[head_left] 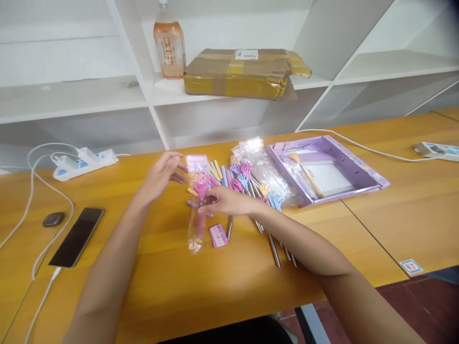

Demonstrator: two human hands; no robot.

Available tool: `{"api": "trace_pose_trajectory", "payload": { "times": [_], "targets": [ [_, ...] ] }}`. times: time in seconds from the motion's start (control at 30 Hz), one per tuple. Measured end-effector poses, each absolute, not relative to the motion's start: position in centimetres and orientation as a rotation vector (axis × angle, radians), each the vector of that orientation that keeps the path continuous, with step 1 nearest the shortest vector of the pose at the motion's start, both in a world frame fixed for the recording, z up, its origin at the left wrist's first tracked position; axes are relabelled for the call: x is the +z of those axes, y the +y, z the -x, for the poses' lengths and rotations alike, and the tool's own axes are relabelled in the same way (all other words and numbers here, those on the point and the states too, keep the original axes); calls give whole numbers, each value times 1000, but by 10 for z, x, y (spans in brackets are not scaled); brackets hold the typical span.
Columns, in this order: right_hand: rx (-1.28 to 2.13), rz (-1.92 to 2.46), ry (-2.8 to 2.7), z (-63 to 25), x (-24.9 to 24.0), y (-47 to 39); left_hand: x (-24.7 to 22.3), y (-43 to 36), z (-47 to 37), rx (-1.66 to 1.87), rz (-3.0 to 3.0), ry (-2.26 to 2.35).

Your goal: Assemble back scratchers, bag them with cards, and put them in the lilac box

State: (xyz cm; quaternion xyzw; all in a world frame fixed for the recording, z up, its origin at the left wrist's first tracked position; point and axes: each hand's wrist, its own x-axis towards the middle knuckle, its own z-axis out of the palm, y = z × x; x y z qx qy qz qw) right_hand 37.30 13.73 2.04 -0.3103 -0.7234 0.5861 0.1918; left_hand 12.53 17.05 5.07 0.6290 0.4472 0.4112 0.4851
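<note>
My right hand pinches a pink hand-shaped back scratcher inside a narrow clear plastic bag, held upright above the table. At the bag's top left, my left hand is open with its fingers apart, seemingly clear of the bag. Behind and right of the bag lie loose back scratchers with coloured claw heads and metal rods. Coloured handle tubes are piled beside them, partly hidden by my right hand. A small pink card lies just below that hand.
A stack of clear bags adjoins a purple open box with a bagged back scratcher. At left are a phone, a black earbud case and a power strip with cables. A taped carton and bottle occupy the shelf.
</note>
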Motion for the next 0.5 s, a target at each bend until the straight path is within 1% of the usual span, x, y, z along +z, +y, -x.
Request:
{"api": "trace_pose_trajectory", "payload": {
  "times": [0.07, 0.13, 0.2, 0.33, 0.43, 0.5],
  "targets": [
    [1606, 816, -1979, -389, 39, 140, 46, 178, -120, 1049, -1491, 1097],
    [1477, 862, -1852, -410, 60, 141, 36, 188, -114, 1110, -1473, 1143],
    [1239, 983, -1707, -438, 83, 138, 19, 200, -106, 1184, -1460, 1216],
    [648, 1185, -1405, -519, 121, 134, -24, 219, -91, 1311, -1424, 1357],
    [283, 1475, -1348, -586, 126, 143, -51, 227, -81, 1361, -1391, 1413],
    [70, 1851, -1474, -620, 112, 157, -63, 230, -78, 1368, -1377, 1429]
  ]
}}
